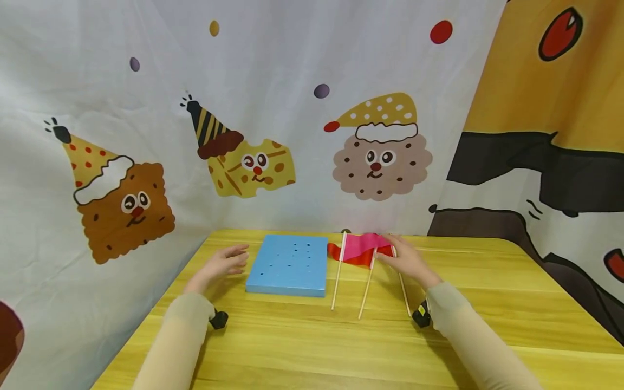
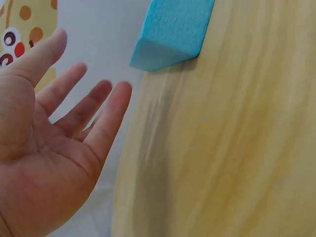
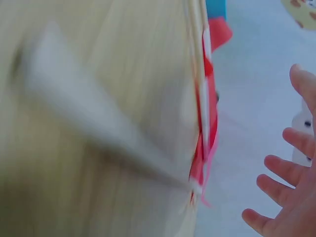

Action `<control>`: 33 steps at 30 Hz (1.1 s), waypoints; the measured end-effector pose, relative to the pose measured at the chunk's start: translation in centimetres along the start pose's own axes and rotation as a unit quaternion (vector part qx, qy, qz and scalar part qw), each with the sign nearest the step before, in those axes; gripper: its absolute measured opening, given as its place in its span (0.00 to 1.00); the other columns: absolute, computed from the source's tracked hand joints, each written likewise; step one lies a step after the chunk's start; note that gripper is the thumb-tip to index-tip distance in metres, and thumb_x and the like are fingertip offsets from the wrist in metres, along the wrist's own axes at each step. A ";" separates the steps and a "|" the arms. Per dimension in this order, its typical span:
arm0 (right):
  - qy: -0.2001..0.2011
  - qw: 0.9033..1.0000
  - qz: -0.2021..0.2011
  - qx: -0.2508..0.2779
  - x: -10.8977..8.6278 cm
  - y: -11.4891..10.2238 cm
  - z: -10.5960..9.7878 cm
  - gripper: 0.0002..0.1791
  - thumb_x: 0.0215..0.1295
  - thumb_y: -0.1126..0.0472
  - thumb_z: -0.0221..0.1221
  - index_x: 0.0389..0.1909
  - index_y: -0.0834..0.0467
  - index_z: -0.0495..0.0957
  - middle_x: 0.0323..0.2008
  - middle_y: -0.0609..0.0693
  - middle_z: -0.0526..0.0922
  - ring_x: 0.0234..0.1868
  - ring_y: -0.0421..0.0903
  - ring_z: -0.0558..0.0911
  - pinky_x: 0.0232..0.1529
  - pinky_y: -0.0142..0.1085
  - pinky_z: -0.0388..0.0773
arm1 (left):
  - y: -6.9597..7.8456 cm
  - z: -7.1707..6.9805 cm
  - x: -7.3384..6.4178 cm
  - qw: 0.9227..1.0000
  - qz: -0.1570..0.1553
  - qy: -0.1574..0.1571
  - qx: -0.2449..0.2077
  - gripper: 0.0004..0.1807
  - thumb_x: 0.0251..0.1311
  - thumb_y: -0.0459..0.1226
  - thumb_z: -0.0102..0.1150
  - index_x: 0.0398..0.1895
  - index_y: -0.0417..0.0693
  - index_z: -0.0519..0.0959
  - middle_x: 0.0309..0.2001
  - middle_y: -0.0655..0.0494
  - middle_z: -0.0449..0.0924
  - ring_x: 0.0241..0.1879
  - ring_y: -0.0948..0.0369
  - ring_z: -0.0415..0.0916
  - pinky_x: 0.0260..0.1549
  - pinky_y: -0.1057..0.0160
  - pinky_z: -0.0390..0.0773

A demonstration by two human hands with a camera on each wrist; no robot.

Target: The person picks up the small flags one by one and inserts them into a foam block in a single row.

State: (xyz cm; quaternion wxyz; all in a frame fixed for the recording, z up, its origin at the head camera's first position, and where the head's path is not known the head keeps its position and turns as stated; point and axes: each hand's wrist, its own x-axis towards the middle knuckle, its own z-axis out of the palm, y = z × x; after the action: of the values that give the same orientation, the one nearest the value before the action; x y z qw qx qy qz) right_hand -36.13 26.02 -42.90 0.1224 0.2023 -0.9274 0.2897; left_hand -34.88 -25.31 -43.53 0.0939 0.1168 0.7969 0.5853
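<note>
Evidently, the left hand hangs left of centre in the head view, near the blue perforated board, its grip wide, fingers spread. Right of centre, the right hand hovers over pink and red flags, grip likewise wide; their sticks point down-frame on the table.

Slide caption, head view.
Left hand beside a blue board, right hand near pink and red flags on a wood-grain table.
</note>
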 end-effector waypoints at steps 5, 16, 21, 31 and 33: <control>0.000 0.999 0.017 0.051 0.3 -1.8 1.3 0.35 0.65 0.49 0.62 0.66 0.66 0.67 0.64 0.65 0.70 0.65 0.65 0.66 0.63 0.60 0.60 | -0.5 0.7 -0.5 0.998 -0.014 -0.033 -0.044 0.32 0.73 0.37 0.50 0.75 0.40 0.54 0.70 0.33 0.54 0.62 0.40 0.66 0.57 0.47 0.72; 0.015 0.994 0.026 0.110 0.7 -4.4 3.5 0.23 0.64 0.55 0.64 0.54 0.65 0.78 0.43 0.58 0.84 0.43 0.53 0.80 0.45 0.46 0.77 | -1.6 1.9 -1.7 0.995 -0.035 -0.030 -0.087 0.33 0.69 0.36 0.55 0.75 0.44 0.57 0.71 0.39 0.57 0.59 0.51 0.71 0.56 0.54 0.73; 0.004 0.989 0.048 0.141 1.0 -5.3 4.6 0.20 0.64 0.56 0.64 0.50 0.65 0.81 0.42 0.53 0.84 0.40 0.48 0.81 0.41 0.41 0.79 | -2.4 1.7 -1.6 0.995 -0.010 -0.051 -0.082 0.34 0.69 0.35 0.55 0.75 0.39 0.55 0.71 0.34 0.53 0.61 0.49 0.68 0.55 0.56 0.74; -0.049 0.970 0.097 0.216 1.5 -5.6 6.4 0.13 0.66 0.60 0.62 0.43 0.66 0.84 0.35 0.56 0.85 0.31 0.54 0.82 0.33 0.39 0.81 | -3.1 1.5 -1.6 0.995 0.003 -0.072 -0.071 0.33 0.68 0.33 0.56 0.73 0.35 0.56 0.73 0.36 0.52 0.68 0.43 0.57 0.58 0.56 0.72; -0.057 0.966 0.109 0.228 1.6 -5.5 6.8 0.13 0.66 0.61 0.61 0.42 0.67 0.84 0.32 0.59 0.84 0.27 0.53 0.81 0.29 0.39 0.80 | -3.2 1.5 -1.7 0.995 0.007 -0.076 -0.069 0.33 0.68 0.32 0.55 0.73 0.34 0.56 0.72 0.35 0.52 0.68 0.42 0.57 0.58 0.56 0.71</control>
State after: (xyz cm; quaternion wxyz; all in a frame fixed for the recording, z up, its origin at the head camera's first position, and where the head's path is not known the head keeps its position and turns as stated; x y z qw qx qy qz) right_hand -35.80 17.46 -45.12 -0.0128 0.1384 -0.8590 0.4928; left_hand -33.11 -25.36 -47.01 0.1576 0.1600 0.7440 0.6293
